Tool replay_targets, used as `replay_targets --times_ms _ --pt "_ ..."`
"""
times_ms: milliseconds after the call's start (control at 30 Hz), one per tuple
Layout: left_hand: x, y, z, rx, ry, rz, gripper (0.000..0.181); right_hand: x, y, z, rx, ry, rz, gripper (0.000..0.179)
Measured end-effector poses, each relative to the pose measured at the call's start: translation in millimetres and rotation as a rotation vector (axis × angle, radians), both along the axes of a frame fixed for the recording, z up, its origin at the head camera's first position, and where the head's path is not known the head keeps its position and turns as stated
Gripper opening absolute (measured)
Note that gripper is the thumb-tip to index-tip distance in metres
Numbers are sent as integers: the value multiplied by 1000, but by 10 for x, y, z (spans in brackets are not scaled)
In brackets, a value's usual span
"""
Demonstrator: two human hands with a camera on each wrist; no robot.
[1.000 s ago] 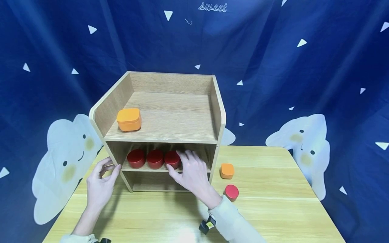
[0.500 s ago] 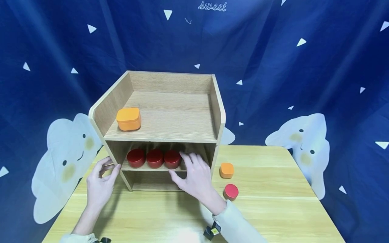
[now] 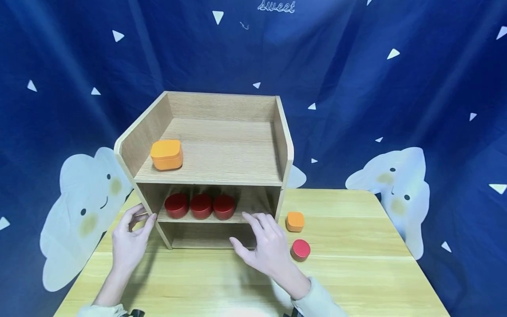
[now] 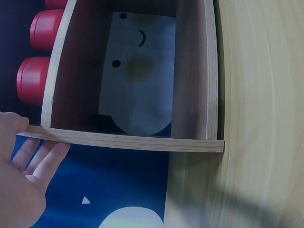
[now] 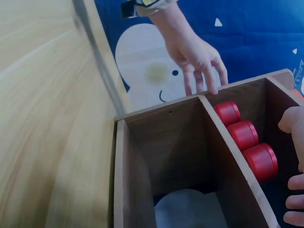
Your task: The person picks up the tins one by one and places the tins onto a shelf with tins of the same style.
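From where I stand, a person has both bare hands at a wooden shelf unit [image 3: 225, 152] on a pale wood table [image 3: 356, 268]. The left hand [image 3: 128, 244] grips the edge of the unit's left side panel [image 4: 137, 138] — thumb on one side, fingers curled against the other, at about the height of the middle board [image 3: 174, 219].

The right hand [image 3: 271, 248] holds nothing. Its fingers are loosely bent and spread, with the thumb well apart from them, in front of the unit's right half. I can't tell whether a fingertip brushes the edge of the board.

Three red tins [image 3: 201, 206] stand upright in a row on that board, close side by side near the front, filling the left and middle of the compartment. The right hand is near the end tin but apart from it.

On the top level, an orange box [image 3: 166, 155] with rounded corners sits near the front left. On the table, just beyond the unit's right side, there's a smaller orange box [image 3: 295, 221] and, nearer the person, a single red tin [image 3: 300, 250] — the two well apart from the other tins. Behind it all hangs a blue curtain [image 3: 336, 66] with white triangles and smiling clouds [image 3: 400, 176].
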State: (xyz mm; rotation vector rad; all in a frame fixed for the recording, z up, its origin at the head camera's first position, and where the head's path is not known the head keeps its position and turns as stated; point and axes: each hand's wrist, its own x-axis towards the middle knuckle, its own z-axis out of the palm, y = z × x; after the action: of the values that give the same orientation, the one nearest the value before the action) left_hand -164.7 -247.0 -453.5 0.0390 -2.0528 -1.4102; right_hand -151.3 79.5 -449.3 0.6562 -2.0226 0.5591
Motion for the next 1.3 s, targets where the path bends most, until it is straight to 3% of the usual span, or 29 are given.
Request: replay_targets --times_ms 300,600,967,1300 --pt "-1 -3 0 4 5 -5 33 127 211 -44 -6 57 28 50" --pt "1 -1 1 1 15 -3 32 162 515 -245 17 38 3 52" --pt "3 13 1 0 -2 -3 32 138 961 -471 68 -118 -21 54" --pt "6 -3 5 -19 -16 10 32 124 1253 -611 160 -264 -108 63"
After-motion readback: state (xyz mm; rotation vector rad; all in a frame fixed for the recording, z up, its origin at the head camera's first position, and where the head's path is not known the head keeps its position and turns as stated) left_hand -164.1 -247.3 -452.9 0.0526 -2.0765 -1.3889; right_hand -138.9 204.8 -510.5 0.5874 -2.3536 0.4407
